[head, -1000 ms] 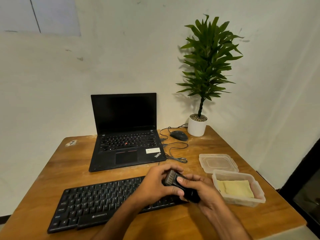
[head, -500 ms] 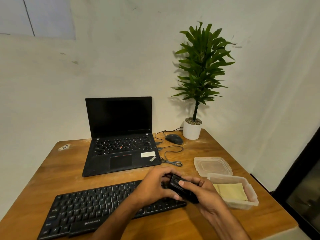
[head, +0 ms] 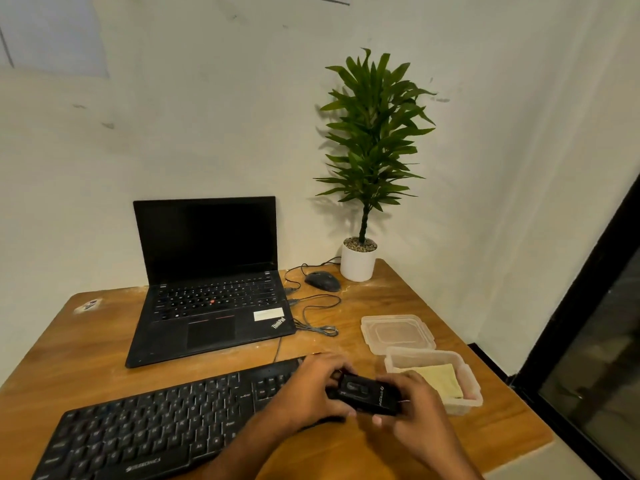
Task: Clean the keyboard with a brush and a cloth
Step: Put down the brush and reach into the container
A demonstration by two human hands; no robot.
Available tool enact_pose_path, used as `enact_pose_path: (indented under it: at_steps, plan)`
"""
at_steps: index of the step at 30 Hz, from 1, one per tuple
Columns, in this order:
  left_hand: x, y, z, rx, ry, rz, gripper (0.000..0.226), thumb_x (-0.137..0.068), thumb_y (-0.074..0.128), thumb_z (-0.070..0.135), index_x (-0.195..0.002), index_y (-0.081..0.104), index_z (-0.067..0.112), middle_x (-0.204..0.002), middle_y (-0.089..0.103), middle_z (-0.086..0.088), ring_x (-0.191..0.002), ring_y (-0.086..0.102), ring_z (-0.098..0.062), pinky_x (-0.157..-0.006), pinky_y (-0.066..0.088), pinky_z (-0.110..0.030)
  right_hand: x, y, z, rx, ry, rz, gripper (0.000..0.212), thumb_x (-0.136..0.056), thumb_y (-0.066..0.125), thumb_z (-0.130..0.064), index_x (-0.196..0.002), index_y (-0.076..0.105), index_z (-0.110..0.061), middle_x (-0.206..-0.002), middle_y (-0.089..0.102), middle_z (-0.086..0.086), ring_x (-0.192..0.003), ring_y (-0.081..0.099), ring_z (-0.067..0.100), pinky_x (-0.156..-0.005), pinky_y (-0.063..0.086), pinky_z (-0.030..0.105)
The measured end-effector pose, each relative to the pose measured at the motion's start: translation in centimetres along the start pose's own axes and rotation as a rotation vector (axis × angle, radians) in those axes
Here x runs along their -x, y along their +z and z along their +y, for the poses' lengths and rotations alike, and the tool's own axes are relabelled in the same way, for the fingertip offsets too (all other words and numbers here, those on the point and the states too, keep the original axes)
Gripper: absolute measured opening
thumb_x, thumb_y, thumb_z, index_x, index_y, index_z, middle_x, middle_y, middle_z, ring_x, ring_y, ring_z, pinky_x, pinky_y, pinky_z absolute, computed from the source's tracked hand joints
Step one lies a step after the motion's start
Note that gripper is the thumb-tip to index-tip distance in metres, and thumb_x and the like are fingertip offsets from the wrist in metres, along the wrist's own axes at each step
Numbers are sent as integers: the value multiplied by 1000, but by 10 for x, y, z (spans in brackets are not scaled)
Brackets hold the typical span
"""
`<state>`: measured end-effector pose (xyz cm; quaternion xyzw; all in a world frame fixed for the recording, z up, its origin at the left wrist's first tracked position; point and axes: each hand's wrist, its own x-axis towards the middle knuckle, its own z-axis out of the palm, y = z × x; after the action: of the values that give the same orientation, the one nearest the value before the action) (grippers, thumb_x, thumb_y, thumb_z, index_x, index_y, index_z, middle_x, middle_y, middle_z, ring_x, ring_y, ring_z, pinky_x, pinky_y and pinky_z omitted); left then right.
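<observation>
brush (head: 367,393) bristles now hidden; both hands (head: 313,389) grip it over wood table (head: 86,358), white wall behind.

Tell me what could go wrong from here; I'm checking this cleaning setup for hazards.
1. Both hands, the left hand and the right hand, share the small black brush over the keyboard; it might slip and drop onto the keys.
2. The open box holding the cloth sits near the table edge, so an elbow may nudge it off.

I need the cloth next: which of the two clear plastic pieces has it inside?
The deeper plastic tub nearest the right hand holds the yellow cloth. The flat lid behind it lies empty.
</observation>
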<state>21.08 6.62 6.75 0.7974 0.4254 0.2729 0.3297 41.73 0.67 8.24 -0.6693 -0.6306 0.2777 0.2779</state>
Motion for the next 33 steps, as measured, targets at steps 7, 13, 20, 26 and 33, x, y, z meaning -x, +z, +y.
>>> enact_pose_path:
  at_steps: [7, 13, 20, 26, 33]
  plan:
    - [-16, 22, 10, -239, 35, -122, 51, -77, 89, 34, -122, 66, 29, -121, 64, 15, -114, 54, -2, -104, 46, -30, 16, -9, 7, 263, -40, 107, 67, -64, 91, -33, -125, 65, -27, -108, 60, -19, -103, 54, 2, -97, 48, 20]
    - [-23, 28, 8, -320, 17, -171, 51, -74, 90, 28, -119, 65, 26, -118, 65, 11, -111, 56, -6, -101, 47, -29, 23, -2, 2, 356, 3, 66, 53, -79, 75, -39, -129, 58, -33, -120, 54, -16, -118, 50, 11, -104, 42, 28]
    - [-33, 37, 9, -360, 18, -223, 52, -75, 88, 17, -123, 67, 20, -120, 65, 4, -113, 57, -11, -100, 46, -29, 24, 5, 8, 405, 52, 40, 47, -84, 68, -45, -127, 55, -33, -121, 54, -10, -119, 51, 14, -101, 46, 29]
    - [-37, 38, 10, -389, -24, -239, 61, -76, 87, 14, -132, 62, 18, -128, 62, 3, -120, 55, -12, -106, 45, -31, 25, 2, 6, 445, 30, 81, 50, -88, 64, -53, -132, 51, -32, -128, 52, -10, -120, 49, 13, -101, 45, 27]
    - [-52, 30, 36, -354, -11, -39, 49, -93, 76, 21, -139, 61, 25, -136, 61, 9, -123, 55, -6, -106, 46, -25, 8, -55, 23, 356, -103, 418, 27, -83, 79, -29, -110, 75, -25, -103, 74, -8, -86, 66, 5, -78, 58, 21]
